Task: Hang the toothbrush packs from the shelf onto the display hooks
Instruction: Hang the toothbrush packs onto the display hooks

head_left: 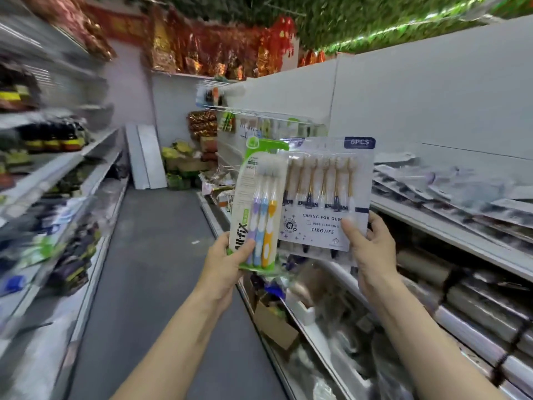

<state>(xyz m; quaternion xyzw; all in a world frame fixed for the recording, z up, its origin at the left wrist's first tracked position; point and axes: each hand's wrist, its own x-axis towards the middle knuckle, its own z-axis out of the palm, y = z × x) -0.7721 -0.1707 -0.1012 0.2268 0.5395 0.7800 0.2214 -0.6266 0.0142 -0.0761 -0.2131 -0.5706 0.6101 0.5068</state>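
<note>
Two packs are up in front of the camera, one per hand, right in the centre of the frame. Left hand [230, 255] has its fingers and thumb curled round the bottom of the green three-brush pack [258, 209], gripping low so the hang tab at the top stands free. Right hand [367, 249] pinches the lower right corner of the six-brush pack [323, 194], thumb across the front and fingers behind — same idea, the top edge left clear for a hook. Both packs are held upright, faces toward the camera, the green one overlapping the left edge of the bigger card.

More packs [432, 183] lie flat on the shelf [450, 226] at the right of the frame, well blurred, so I can't say how many are left. Behind the held packs, at centre, runs a row of display hooks [259, 114] with goods already hanging on some — those look like the target, though they are too small and smeared to pick out a free one.

My read: this is the carry, packs lifted off the shelf and not yet hung. The next move calls for lining a tab hole up with a hook tip, probably one pack at a time.
</note>
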